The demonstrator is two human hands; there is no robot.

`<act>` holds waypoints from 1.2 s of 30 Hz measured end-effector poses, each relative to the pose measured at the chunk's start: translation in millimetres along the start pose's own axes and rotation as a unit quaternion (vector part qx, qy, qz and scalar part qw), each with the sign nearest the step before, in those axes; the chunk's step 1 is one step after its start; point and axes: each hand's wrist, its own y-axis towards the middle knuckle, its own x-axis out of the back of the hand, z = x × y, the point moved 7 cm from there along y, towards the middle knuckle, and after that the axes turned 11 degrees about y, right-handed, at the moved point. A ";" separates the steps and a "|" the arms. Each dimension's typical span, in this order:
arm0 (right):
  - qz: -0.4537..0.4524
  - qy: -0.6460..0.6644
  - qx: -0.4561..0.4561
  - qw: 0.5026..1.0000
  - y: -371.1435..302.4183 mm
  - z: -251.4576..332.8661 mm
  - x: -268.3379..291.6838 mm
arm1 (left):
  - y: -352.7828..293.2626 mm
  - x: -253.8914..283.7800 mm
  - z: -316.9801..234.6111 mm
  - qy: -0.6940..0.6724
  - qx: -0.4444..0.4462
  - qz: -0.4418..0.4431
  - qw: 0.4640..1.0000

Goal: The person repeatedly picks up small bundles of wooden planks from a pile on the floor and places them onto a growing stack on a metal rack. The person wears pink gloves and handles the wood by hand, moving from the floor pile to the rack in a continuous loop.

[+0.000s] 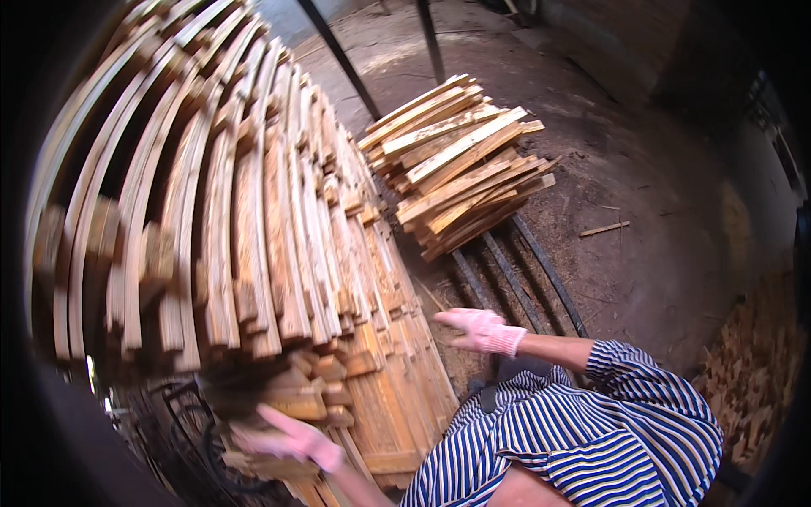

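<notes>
Both of my hands wear pale pink knitted gloves. My left hand (287,437) is at the lower left, thumb and fingers apart, somewhat blurred, over the ends of short wooden blocks (300,397). Nothing shows in its grasp. My right hand (478,330) hangs in the air right of the layered boards (397,380), its fingers stretched out and holding nothing. Just left of it, those flat boards lie side by side in a low layer. A tall stack of wooden slats (236,211) with spacer blocks between its layers rises on the left.
A loose pile of short wooden slats (473,160) rests beyond my right hand, beside dark metal rails (511,279). Dark upright posts (342,59) stand behind it. A single stick (604,228) lies on the dirt floor, and more wood pieces (752,380) are heaped at the right.
</notes>
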 end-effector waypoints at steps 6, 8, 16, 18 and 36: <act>-0.116 0.143 -0.163 0.969 -12.7 -131.5 32.8 | -127.9 -39.1 -219.1 -0.383 -0.230 0.249 0.859; -0.095 0.147 -0.180 0.968 6.8 -125.5 43.3 | -149.2 -101.9 -259.9 -0.400 -0.175 0.388 0.811; -0.147 0.249 -0.223 0.931 65.3 -186.1 86.0 | -235.7 -394.4 -346.1 -0.230 -0.014 0.700 0.676; -0.162 0.282 -0.256 0.910 84.1 -206.2 100.3 | -234.5 -464.9 -369.4 -0.232 0.003 0.718 0.657; -0.453 0.439 -0.379 0.677 415.4 -364.6 328.5 | -276.7 -814.0 -540.9 -0.523 0.500 0.637 0.268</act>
